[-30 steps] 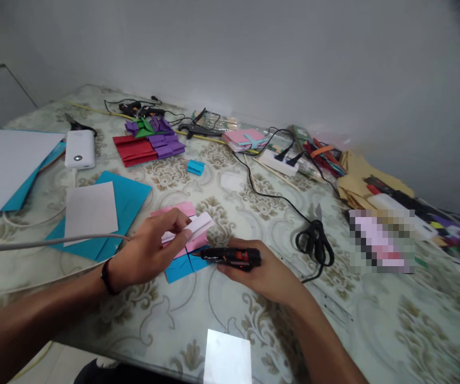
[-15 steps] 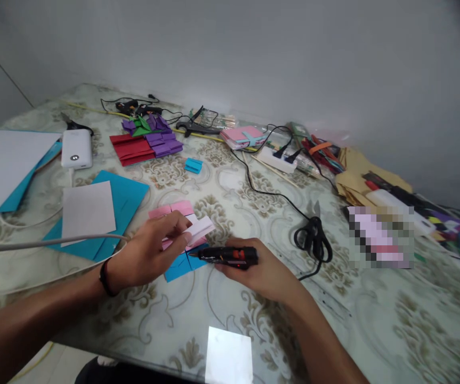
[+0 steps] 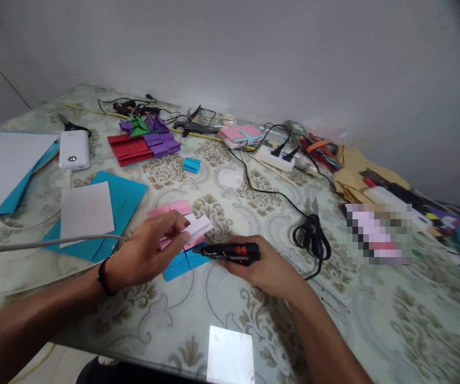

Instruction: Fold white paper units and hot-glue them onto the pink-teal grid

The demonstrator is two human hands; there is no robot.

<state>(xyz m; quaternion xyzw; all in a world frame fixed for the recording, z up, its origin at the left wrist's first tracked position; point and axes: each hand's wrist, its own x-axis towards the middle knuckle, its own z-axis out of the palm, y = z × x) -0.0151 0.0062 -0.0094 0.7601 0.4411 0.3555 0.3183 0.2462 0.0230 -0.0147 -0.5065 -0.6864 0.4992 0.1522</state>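
Note:
My left hand pinches a folded pale paper strip between thumb and fingers. The strip is held above pink folded paper pieces and blue folded pieces on the table, partly covered by the hand. My right hand is wrapped round a black and orange hot glue gun. Its nozzle points left, over the blue pieces and just below the pale strip; whether it touches any paper I cannot tell.
Black-handled scissors lie right, beside the gun's cord leading to a white power strip. Red folded paper, purple folded paper and a small blue piece lie farther back. Left are a power bank and blue sheets.
The glue gun's nozzle has shifted slightly to the right. My left hand keeps the same pinch on the pale strip, and the whole view has moved a little.

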